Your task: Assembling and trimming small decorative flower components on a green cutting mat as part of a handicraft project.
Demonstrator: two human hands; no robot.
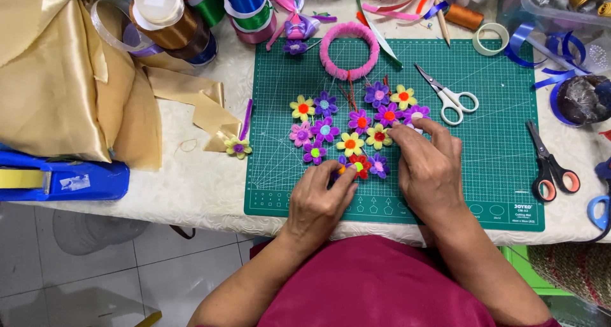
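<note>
— Where do the pipe-cleaner flowers [351, 126] lie from the hands?

— Clustered on the green cutting mat [496, 149], just ahead of both. The left hand [316, 203] sits at the near edge of the cluster, its fingers [344, 174] drawn together and pinching at a small orange-centred piece beside the red flower [359, 165]. The right hand [428, 168] lies flat beside it, fingers loosely spread, the forefinger tip touching the purple flower [414, 114] at the cluster's right end.

— Which hand is nearer to the bulk of them?

— The left — the cluster runs up and away from it toward the pink fuzzy ring [349, 50], so that is its long direction. The right hand flanks it from the side.

— Any room to move?

— To the right of the right hand the mat is bare up to the white-handled scissors [449, 98]; the orange-and-black scissors [551, 168] lie at the mat's right edge, well apart. On the left, one yellow flower [238, 147] sits off the mat on the tabletop [203, 180], near the gold satin cloth [57, 85]. Ribbon spools [172, 21] crowd the far-left corner.

— And the near side?

— The mat's front border, then the tabletop edge, just under the wrists.
</note>
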